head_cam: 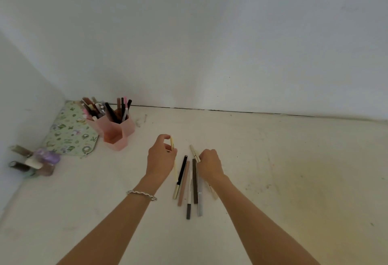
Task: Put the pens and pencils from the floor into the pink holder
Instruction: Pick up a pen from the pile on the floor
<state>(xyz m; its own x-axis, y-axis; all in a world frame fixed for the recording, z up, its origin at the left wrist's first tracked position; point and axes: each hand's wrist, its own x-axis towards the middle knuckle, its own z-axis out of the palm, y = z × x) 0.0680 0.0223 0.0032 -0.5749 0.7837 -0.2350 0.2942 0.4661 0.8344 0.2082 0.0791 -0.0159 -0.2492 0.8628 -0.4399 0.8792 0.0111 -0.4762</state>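
Left hand pinches a slim pale-yellow pen between thumb and fingertips near its top end, shaft hanging down past the palm. It's a light grip, probably so the pen can swing tip-down into a cell. Right hand is curled round a cream-white pen, top end poking out ahead of the knuckles. That pen looks lifted off the floor, but I can't confirm it from this angle. Between the two grips and just below them, a loose bundle of dark, tan and silver pens lies roughly parallel on the off-white floor, in reach of either hand. The pink plastic hexagonal-cell holder stands up-left of the left pinch, well apart; rear cells are packed, front cell looks free. Judgement: one pen per hand halves the trips, and the left is nearer, so it should drop first.
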